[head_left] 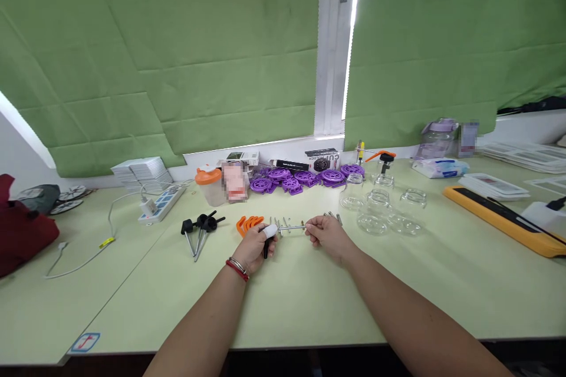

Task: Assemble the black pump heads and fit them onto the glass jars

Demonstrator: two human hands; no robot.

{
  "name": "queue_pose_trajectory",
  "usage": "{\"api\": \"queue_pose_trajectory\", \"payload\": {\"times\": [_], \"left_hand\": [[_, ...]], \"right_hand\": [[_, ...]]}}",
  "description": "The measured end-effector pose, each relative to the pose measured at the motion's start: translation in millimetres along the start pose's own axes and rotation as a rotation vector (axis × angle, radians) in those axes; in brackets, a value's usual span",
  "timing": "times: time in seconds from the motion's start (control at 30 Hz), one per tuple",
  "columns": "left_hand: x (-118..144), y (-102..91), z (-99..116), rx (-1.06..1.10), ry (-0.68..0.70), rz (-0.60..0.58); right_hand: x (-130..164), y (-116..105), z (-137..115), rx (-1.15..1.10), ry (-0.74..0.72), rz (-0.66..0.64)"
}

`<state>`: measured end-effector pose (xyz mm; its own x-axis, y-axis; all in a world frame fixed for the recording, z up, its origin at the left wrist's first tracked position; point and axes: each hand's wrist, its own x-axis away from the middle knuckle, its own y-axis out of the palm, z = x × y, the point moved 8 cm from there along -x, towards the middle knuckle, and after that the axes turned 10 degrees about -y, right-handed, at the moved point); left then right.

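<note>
My left hand (pixel 255 252) is closed round a part with a white knob (pixel 270 231) and a black piece (pixel 266 248) below it. From it a thin metal rod (pixel 292 227) points to the right, held level just above the table. My right hand (pixel 328 238) pinches at the rod's far tip; whether a small piece sits between those fingertips is hidden. Beyond my left hand lie orange crank handles (pixel 249 224), with several short metal pins (pixel 273 222) beside them. Coil springs (pixel 339 220) lie just behind my right hand.
Black-headed metal rods (pixel 201 228) lie left. Purple plastic discs (pixel 305 177) line the back beside an orange-lidded cup (pixel 209 184). Several glass jars (pixel 374 212) stand right, one with an orange crank (pixel 381 155). A power strip (pixel 163 205) and an orange-yellow device (pixel 499 221) flank the area.
</note>
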<state>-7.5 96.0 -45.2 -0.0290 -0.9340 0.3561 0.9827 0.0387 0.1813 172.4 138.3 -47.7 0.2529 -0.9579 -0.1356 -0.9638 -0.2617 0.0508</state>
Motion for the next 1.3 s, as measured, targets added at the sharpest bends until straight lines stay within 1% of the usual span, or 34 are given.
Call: {"api": "queue_pose_trajectory", "payload": {"times": [0.23, 0.47, 0.6, 0.93, 1.1, 1.3], "left_hand": [[0.3, 0.0, -0.3, -0.003, 0.001, -0.018], [-0.5, 0.3, 0.1, -0.003, 0.001, -0.016], [0.3, 0.9, 0.3, -0.005, 0.001, -0.027], [2.4, 2.9, 1.1, -0.017, -0.004, -0.024], [2.8, 2.8, 1.8, -0.02, 0.003, -0.019], [0.8, 0.9, 0.9, -0.016, 0.014, -0.014]], "right_hand": [[2.8, 0.6, -1.3, 0.022, 0.027, 0.013], [7.3, 3.0, -10.1, 0.078, 0.058, 0.006], [8.0, 3.5, -8.3, 0.094, 0.073, 0.0], [3.0, 5.6, 3.2, 0.104, 0.052, -0.04], [4.8, 5.3, 0.0, 0.116, 0.053, -0.029], [5.0, 4.2, -8.7, 0.102, -0.022, -0.001]]}}
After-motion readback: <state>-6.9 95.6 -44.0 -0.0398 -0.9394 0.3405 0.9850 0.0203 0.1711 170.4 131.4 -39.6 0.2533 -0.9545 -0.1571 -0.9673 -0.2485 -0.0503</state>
